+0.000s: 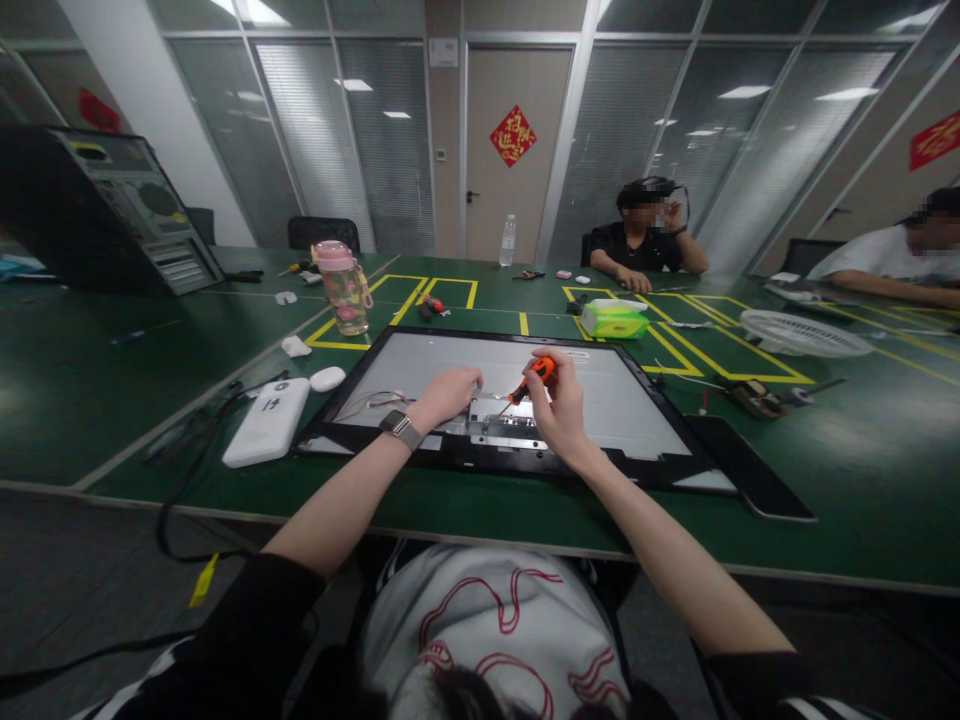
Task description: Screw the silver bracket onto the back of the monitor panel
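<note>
The right hand [556, 410] grips a screwdriver [534, 378] by its orange and black handle, with the shaft slanting down and left toward a metal bracket [513, 441]. That bracket sits at the near edge of a flat screen panel [622, 405], which lies on the green tabletop [165, 350] right in front of the person. Whether the screwdriver's tip touches the bracket is hard to make out at this size. The left hand [450, 395] is bent over the panel at the bracket's left side, fingers curled; I cannot tell whether they grasp anything. A watch [401, 428] is on the left wrist, and thin wires [371, 400] lie on the panel just beyond it.

Left of the panel are a white power bank [268, 422] and a small white case [328, 379], with a pink-lidded bottle [343, 288] farther back. A green tissue pack [613, 319] lies behind the panel, and a black slab [750, 468] rests by its right edge. Across the tabletop sits a person in black [637, 245].
</note>
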Demonstrator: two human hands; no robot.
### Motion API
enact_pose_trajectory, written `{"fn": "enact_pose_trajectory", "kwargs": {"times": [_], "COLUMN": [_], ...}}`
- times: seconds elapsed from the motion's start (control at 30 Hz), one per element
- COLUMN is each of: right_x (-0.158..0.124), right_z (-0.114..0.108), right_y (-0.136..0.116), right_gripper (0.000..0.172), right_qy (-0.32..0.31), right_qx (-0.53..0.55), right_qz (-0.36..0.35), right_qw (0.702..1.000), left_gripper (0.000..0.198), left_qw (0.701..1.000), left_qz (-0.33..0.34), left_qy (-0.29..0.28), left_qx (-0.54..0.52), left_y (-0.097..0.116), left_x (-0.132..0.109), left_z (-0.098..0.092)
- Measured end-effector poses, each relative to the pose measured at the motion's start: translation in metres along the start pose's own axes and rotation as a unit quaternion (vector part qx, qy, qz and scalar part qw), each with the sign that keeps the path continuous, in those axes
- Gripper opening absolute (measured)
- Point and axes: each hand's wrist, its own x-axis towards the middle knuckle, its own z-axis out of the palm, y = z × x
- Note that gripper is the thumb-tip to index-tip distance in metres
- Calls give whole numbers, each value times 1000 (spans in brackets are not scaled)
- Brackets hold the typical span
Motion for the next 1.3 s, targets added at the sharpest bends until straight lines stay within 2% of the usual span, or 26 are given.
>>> {"fn": "enact_pose_trajectory", "kwargs": {"times": [0.33, 0.53, 0.7, 0.97, 1.17, 1.3], "right_x": [-3, -3, -1, -2, -1, -1], "right_z": [1, -1, -2, 0, -2, -2], "right_y": [4, -1, 0, -1, -2, -1], "right_gripper": [26, 26, 25, 27, 27, 26], "right_qy": [-50, -13, -15, -64, -17, -18], "right_qx": [4, -5, -8, 5, -21, -29], "right_qz": [-25, -26, -23, -28, -41, -45], "right_qw": [998, 1000, 1000, 998, 999, 998], "left_gripper": [30, 29, 30, 29, 29, 28], "left_qw": [1000, 1000, 1000, 1000, 1000, 1000], "left_qz": [-12, -1, -3, -1, 4, 1], "left_qy": [-12, 0, 0, 4, 8, 8], "left_qx": [3, 1, 5, -1, 1, 4], "left_y": [4, 1, 1, 1, 0, 0], "left_x": [-1, 0, 0, 0, 0, 0], "left_z": [-4, -1, 0, -1, 1, 2]}}
